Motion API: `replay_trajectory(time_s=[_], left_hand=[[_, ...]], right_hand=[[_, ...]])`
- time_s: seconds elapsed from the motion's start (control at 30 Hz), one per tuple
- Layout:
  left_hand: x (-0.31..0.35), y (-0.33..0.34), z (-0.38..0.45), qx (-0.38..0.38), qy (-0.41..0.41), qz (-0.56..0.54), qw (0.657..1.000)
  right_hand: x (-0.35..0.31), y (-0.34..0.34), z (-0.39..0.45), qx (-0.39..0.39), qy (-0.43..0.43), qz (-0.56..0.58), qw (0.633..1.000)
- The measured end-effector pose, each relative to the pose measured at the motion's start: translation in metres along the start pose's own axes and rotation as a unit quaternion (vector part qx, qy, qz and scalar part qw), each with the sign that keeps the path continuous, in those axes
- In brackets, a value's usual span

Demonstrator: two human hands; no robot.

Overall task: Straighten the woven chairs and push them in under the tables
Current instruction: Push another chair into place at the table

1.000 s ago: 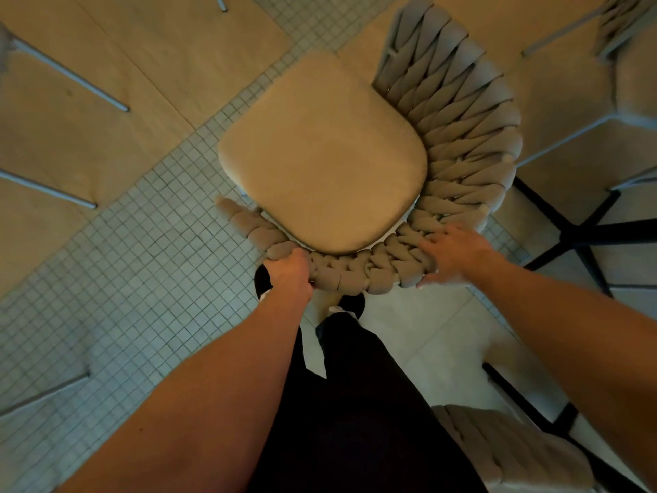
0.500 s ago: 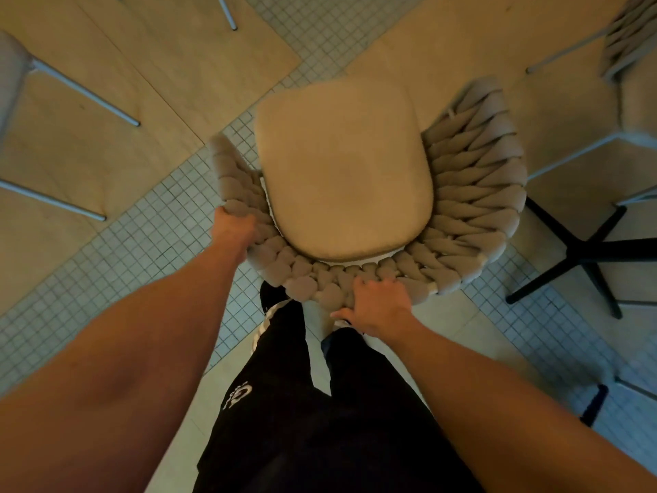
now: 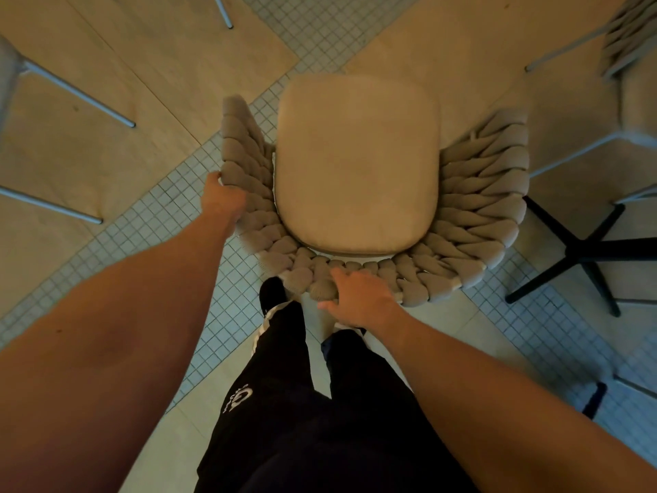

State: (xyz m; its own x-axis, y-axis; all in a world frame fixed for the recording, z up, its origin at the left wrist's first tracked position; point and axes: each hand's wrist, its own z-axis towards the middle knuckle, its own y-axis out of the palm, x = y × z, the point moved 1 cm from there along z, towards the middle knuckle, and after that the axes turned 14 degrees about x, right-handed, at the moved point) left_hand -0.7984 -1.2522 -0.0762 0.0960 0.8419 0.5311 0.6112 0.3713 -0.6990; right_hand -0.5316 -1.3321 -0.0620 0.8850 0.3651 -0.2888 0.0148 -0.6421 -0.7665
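- Head view, chair: a grey woven-rope armchair [image 3: 473, 211] with a tan padded seat cushion [image 3: 355, 161] stands on the band of small pale mosaic floor tiles [image 3: 142, 222], directly in front of the person, its back towards them.
- Head view, hands: the left hand [image 3: 222, 199] grips the outer edge of the chair's left arm; the right hand [image 3: 359, 295] rests on the rear rim of the backrest, fingers spread over the weave and thumb at the outside, apparently in a loose hold.
- Head view, surroundings: a black cross-shaped metal table base [image 3: 583, 250] lies just right of the chair; thin grey metal legs [image 3: 76, 92] of other furniture stand at left; a second woven chair [image 3: 629, 33] shows at upper right.
- Step in hand (judged): squaring the chair to its table.
- Next move (judged): a steady forward push by both hands, keeping the chair clear of the table base. Which table it belongs under cannot be told.
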Motion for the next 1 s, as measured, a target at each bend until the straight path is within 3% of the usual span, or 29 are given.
replay_trajectory(time_s=[0.1,0.27,0.57,0.77,0.9,1.0], left_hand=[[-0.022,0.008,-0.025,0.021,-0.072,-0.084,0.994],[-0.056,0.031,-0.081,0.058,-0.204,-0.207,0.955],[-0.082,0.071,-0.155,0.038,-0.385,-0.282,0.878],[-0.088,0.107,-0.212,-0.010,-0.433,-0.345,0.833],[-0.113,0.163,-0.225,-0.063,-0.435,-0.301,0.846],[-0.102,0.171,-0.228,-0.029,-0.441,-0.292,0.848]], right_hand=[[0.036,0.001,-0.006,-0.032,-0.041,-0.021,0.998],[0.109,-0.013,-0.014,-0.098,-0.021,-0.133,0.986],[0.204,-0.046,-0.029,-0.103,-0.053,-0.283,0.952],[0.228,-0.061,-0.026,-0.073,-0.028,-0.342,0.936],[0.236,-0.076,-0.021,-0.075,-0.006,-0.365,0.928],[0.238,-0.083,-0.018,-0.071,-0.003,-0.360,0.930]])
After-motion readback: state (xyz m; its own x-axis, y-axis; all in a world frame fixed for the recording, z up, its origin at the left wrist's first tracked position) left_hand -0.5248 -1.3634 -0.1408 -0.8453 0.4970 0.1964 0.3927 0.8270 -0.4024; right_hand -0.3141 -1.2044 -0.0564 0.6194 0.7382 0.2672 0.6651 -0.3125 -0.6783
